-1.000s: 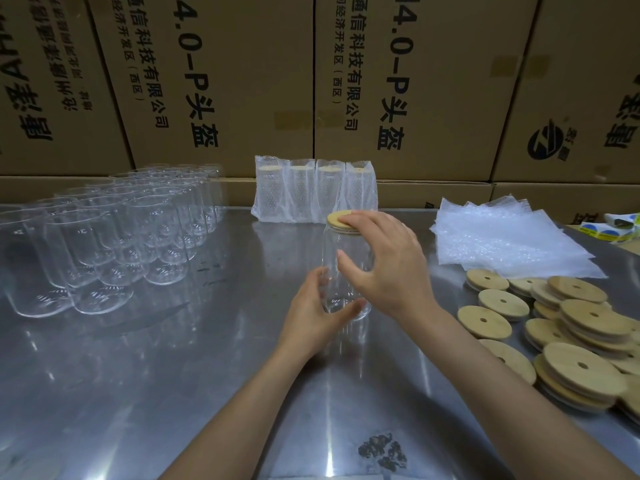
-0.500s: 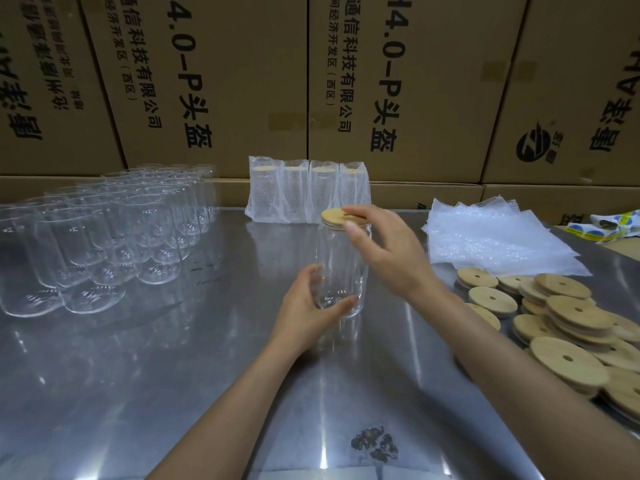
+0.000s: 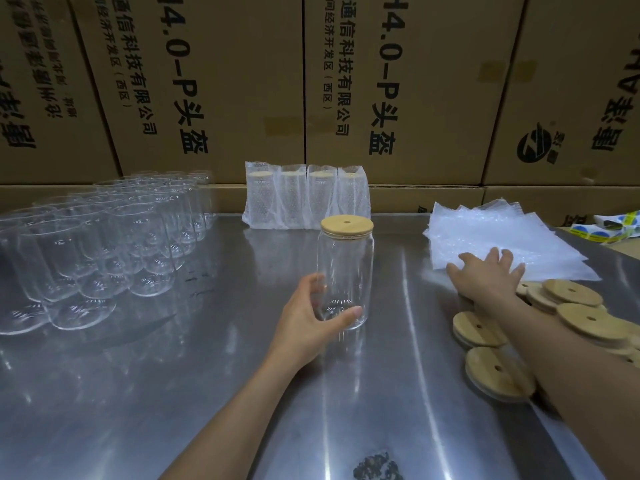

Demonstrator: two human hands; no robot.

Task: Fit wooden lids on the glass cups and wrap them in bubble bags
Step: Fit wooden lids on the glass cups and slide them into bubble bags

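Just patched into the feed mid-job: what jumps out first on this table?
Centre table, the left hand grips a glass cup capped with a wooden lid. To the right, the right hand rests on the bubble bags, with loose lids nearer. Bare cups crowd the left.

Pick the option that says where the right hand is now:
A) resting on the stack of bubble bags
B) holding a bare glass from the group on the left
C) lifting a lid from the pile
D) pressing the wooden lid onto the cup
A: the right hand lies with spread fingers on the stack of bubble bags, while the left hand holds the lidded cup.
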